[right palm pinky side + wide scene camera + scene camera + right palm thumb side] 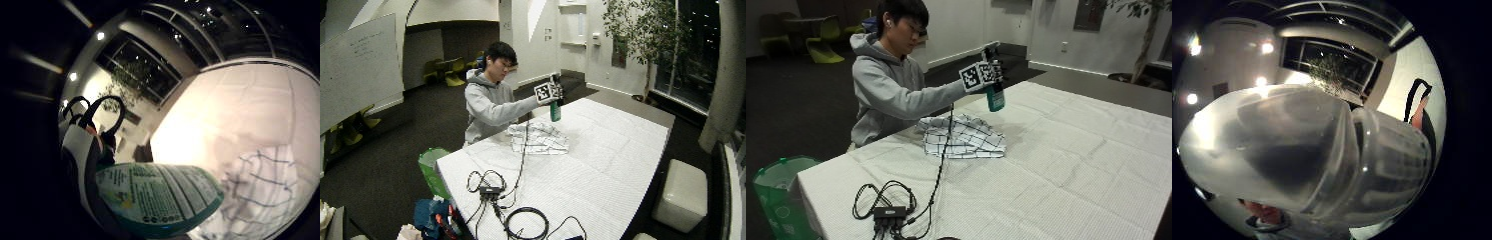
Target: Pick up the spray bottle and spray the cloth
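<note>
The right hand (989, 71) grips the spray bottle (995, 96), fingers curled round its neck, lifted mid-frame above the surface (1065, 150). To spray well, tip the nozzle down-left toward the checked cloth (963, 136) lying crumpled below. White-covered surface; dim room, plant (1139, 30) upper right.

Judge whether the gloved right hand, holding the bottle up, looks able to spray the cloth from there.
Probably yes. The right hand grips the spray bottle in the air, apart from the checked cloth lying on the table nearby, with nothing between them. Which way the nozzle points cannot be told.
</note>
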`<state>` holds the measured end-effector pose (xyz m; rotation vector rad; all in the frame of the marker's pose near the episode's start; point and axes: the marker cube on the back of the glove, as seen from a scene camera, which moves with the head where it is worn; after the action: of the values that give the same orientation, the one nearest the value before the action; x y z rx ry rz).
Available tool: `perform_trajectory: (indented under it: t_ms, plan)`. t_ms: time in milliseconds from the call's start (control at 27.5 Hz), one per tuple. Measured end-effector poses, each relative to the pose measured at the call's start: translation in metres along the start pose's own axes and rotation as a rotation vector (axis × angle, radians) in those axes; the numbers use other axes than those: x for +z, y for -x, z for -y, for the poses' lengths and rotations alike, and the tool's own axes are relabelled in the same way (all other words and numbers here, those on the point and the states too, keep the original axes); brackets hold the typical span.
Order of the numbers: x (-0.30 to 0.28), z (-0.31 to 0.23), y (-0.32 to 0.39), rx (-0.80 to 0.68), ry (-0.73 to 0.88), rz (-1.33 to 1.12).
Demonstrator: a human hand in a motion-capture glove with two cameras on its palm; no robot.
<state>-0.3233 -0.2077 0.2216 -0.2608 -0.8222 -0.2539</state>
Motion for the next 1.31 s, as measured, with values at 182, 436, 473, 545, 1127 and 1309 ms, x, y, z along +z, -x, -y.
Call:
perform_trajectory:
  t_ms: [182, 436, 473, 545, 1127, 1309]
  plan:
    - [0.043, 0.004, -0.033, 0.042, -0.102, 0.034]
    - [0.073, 0.0, -0.07, 0.129, -0.057, 0.063]
    - [0.076, -0.001, -0.073, 0.135, -0.049, 0.065]
    - [0.082, -0.001, -0.079, 0.149, -0.036, 0.072]
    - [0.075, -0.023, -0.086, 0.066, 0.444, -0.006]
    - [0.039, -0.036, -0.084, 0.03, 0.477, -0.028]
